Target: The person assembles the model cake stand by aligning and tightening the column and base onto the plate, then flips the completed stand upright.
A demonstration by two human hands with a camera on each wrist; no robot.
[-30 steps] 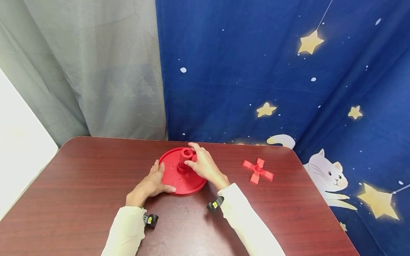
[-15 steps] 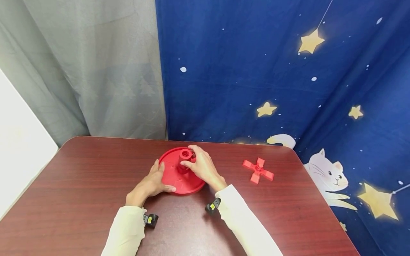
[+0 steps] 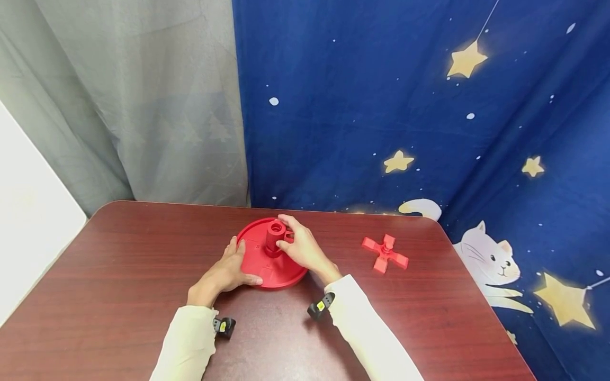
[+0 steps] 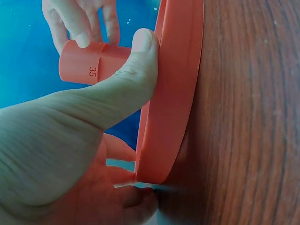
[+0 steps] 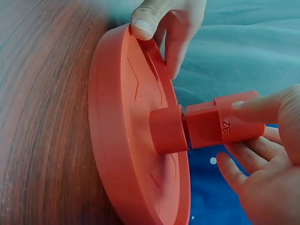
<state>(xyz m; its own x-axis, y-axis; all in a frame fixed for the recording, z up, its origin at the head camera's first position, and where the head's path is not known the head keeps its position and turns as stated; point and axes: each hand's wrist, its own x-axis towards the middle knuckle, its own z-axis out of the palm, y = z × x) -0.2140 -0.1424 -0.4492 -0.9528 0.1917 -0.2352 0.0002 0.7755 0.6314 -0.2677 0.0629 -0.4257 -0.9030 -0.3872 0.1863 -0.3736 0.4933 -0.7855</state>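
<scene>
A red round base (image 3: 257,264) with a raised rim lies on the table, a short hub (image 5: 166,131) standing at its centre. My left hand (image 3: 224,272) holds the rim on the left, thumb over the near edge and fingers along the outside. Over the hub is a red hollow tube (image 3: 276,235), its threaded bore facing up. My right hand (image 3: 305,246) grips this tube between thumb and fingers. Numbers mark its side, 32 in the right wrist view and 35 in the left wrist view. A thin dark gap shows between tube and hub.
A red four-armed cross piece (image 3: 385,255) with a central stub lies to the right on the brown wooden table (image 3: 143,254). Behind the table hang a grey curtain (image 3: 176,106) and a blue starry curtain (image 3: 333,132). Both wrists wear small black cameras.
My right hand and wrist shift slightly left, then back to the right, while keeping hold of the tube. The left hand and the base stay nearly in place.
</scene>
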